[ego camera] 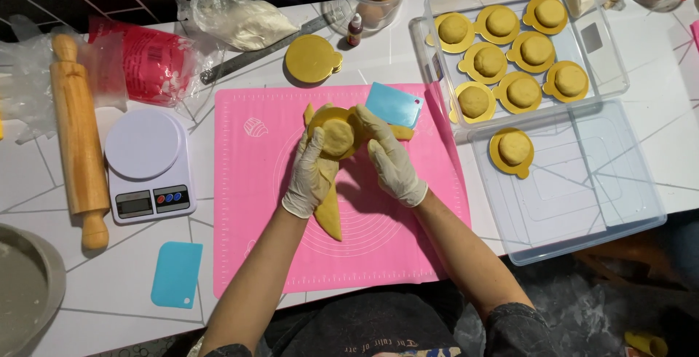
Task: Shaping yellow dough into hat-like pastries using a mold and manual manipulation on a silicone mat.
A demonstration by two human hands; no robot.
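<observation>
Item: dough ball (338, 135), pale yellow, seated on a round gold card (325, 120) and held above the pink mat (247, 204).

Left hand (312, 175) — gloved, fingers curled shut round the card's left edge and underside, bearing the load. Right hand (391, 159) — gloved, fingers half closed, their tips pressed to the ball's right flank; nothing of its own held. The ball lay squarely between the two hands, a little nearer the left palm.

Beneath: a long dough strip (331, 215) (axis running from near the person toward the mat's far edge), just under the left wrist.

Nearby on the tabletop (109, 284): blue scraper (394, 104), scale (148, 164), rolling pin (78, 142), clear tray (610, 58) of finished pieces.
</observation>
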